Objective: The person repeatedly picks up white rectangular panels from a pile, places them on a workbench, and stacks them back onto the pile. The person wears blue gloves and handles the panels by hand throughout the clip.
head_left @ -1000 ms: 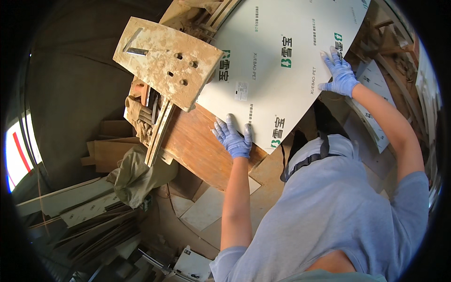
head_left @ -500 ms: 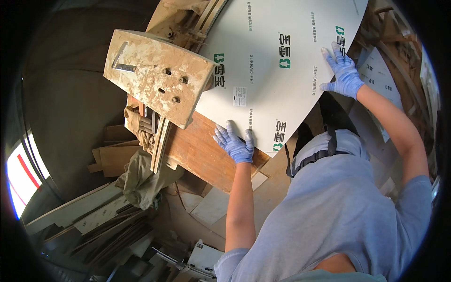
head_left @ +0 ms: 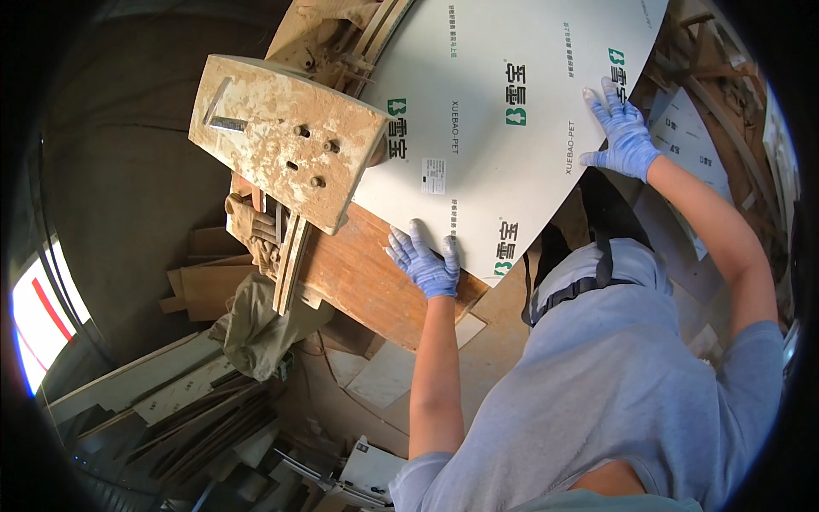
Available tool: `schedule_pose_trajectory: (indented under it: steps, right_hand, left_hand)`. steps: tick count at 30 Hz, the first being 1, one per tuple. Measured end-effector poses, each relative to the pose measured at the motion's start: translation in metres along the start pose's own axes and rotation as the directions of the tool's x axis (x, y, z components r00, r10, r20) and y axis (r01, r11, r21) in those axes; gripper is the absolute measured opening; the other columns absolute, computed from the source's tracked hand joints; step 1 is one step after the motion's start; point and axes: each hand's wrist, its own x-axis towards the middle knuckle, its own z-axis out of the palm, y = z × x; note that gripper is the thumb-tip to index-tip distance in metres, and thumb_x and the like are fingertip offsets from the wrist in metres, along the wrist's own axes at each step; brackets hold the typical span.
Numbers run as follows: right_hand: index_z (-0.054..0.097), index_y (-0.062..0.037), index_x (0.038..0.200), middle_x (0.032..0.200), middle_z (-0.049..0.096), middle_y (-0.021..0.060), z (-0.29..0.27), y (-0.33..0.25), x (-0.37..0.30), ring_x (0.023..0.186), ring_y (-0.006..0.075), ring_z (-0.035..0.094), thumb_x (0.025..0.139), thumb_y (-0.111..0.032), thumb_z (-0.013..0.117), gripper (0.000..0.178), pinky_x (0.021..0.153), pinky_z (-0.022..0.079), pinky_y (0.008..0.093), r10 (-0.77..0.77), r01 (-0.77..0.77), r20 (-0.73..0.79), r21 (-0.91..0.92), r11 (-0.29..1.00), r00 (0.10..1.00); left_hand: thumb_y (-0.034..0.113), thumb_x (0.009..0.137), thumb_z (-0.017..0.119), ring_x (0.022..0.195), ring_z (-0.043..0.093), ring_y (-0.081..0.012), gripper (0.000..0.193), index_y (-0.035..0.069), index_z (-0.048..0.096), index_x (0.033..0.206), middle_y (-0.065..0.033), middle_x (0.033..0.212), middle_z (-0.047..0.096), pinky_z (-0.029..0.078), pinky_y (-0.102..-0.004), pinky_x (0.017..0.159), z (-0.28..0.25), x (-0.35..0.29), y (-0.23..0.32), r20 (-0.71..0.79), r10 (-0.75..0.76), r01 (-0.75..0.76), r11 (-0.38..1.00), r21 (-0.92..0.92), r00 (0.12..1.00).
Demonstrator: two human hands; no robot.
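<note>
A large white panel [head_left: 486, 154] with dark and green printing and a small white label lies across a brown wooden tabletop [head_left: 367, 264]. My left hand [head_left: 428, 263], in a blue glove, rests with fingers spread at the panel's near left edge, partly over the wood. Along the right edge, my right hand [head_left: 625, 138], gloved in the same blue, lies flat on the panel with its thumb stretched out. Neither hand is wrapped round anything. A dusty tan machine guard [head_left: 281, 136] with bolts and slots stands over the panel's left edge.
Tan work gloves [head_left: 247, 226] hang left of the table beside a wooden rail [head_left: 292, 264]. Below them droops an olive cloth [head_left: 264, 328]. Stacked board offcuts [head_left: 188, 418] fill the lower left. Scrap wood strips [head_left: 725, 111] and a printed offcut [head_left: 691, 154] lie at the right.
The panel has shifted very slightly to the left, and both hands have moved a touch with it. Their spread fingers look the same.
</note>
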Motion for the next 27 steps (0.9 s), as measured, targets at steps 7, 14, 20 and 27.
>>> schedule_pose_trajectory:
  steps: [7, 14, 20, 27]
  right_hand:
    - [0.014, -0.0195, 0.152, 0.155, 0.004, 0.0250, -0.005, -0.003, 0.000, 0.134, 0.0443, 0.027, 0.064, -0.065, 0.070, 0.114, 0.111, 0.019, 0.0486, 0.012, -0.011, 0.031, -0.021, 1.000, 0.999]
    - [0.014, -0.0196, 0.152, 0.155, 0.004, 0.0250, -0.008, -0.004, 0.000, 0.134, 0.0441, 0.028, 0.065, -0.064, 0.070, 0.112, 0.111, 0.020, 0.0486, 0.011, -0.011, 0.029, -0.018, 1.000, 1.000]
    - [0.014, -0.0196, 0.152, 0.154, 0.005, 0.0255, -0.010, -0.005, 0.000, 0.132, 0.0444, 0.031, 0.065, -0.063, 0.070, 0.112, 0.110, 0.021, 0.0487, 0.016, -0.016, 0.046, -0.005, 1.000, 0.999]
    - [0.014, -0.0182, 0.152, 0.154, 0.005, 0.0274, -0.009, -0.004, -0.002, 0.134, 0.0453, 0.028, 0.065, -0.064, 0.069, 0.113, 0.110, 0.020, 0.0478, -0.006, 0.007, 0.034, -0.028, 1.000, 0.999]
  left_hand:
    - [0.051, 0.084, 0.054, 0.137, 0.020, -0.0476, 0.074, 0.004, 0.039, 0.139, -0.0312, 0.146, 0.026, 0.010, -0.0540, 0.114, -0.003, 0.000, 0.001, 0.013, -0.007, 0.007, 1.000, -0.010, 1.000]
    - [0.051, 0.084, 0.053, 0.137, 0.020, -0.0468, 0.074, 0.003, 0.039, 0.139, -0.0315, 0.146, 0.026, 0.009, -0.0537, 0.114, -0.003, 0.001, -0.001, 0.022, -0.001, 0.001, 1.000, -0.013, 1.000]
    - [0.051, 0.084, 0.053, 0.138, 0.020, -0.0464, 0.074, 0.002, 0.038, 0.139, -0.0322, 0.146, 0.026, 0.008, -0.0531, 0.114, -0.006, 0.002, 0.000, 0.037, -0.005, 0.005, 1.000, -0.011, 0.999]
    - [0.051, 0.084, 0.052, 0.136, 0.022, -0.0467, 0.071, 0.003, 0.041, 0.135, -0.0325, 0.144, 0.027, 0.010, -0.0562, 0.113, -0.007, 0.001, 0.000, 0.021, 0.001, -0.001, 1.000, -0.014, 1.000]
